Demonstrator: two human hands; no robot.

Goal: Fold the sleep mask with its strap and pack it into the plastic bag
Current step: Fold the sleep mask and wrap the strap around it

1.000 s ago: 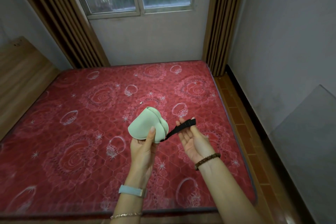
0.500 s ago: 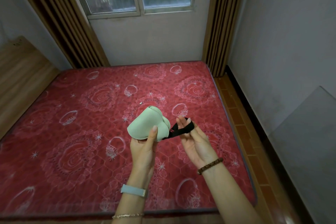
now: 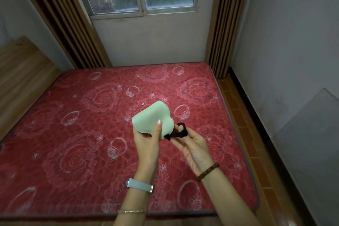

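The pale green sleep mask (image 3: 149, 119) is folded in half and held up above the red mattress (image 3: 73, 134). My left hand (image 3: 147, 141) grips it from below, thumb pressed on its front face. The black strap (image 3: 178, 131) hangs from the mask's right side, bunched into a small loop. My right hand (image 3: 192, 145) pinches that looped strap close beside the mask. No plastic bag shows in this view.
A wooden headboard (image 3: 20, 71) stands at the left. A window and brown curtains (image 3: 222, 24) are at the far end. A tiled floor strip (image 3: 244, 124) runs along the right wall, where a grey panel (image 3: 311, 143) leans. A tiny white speck (image 3: 142, 104) lies on the mattress.
The strap was stretched out to the right; my right hand has gathered it into a loop and moved in close to the mask. My left hand has tilted the mask slightly.
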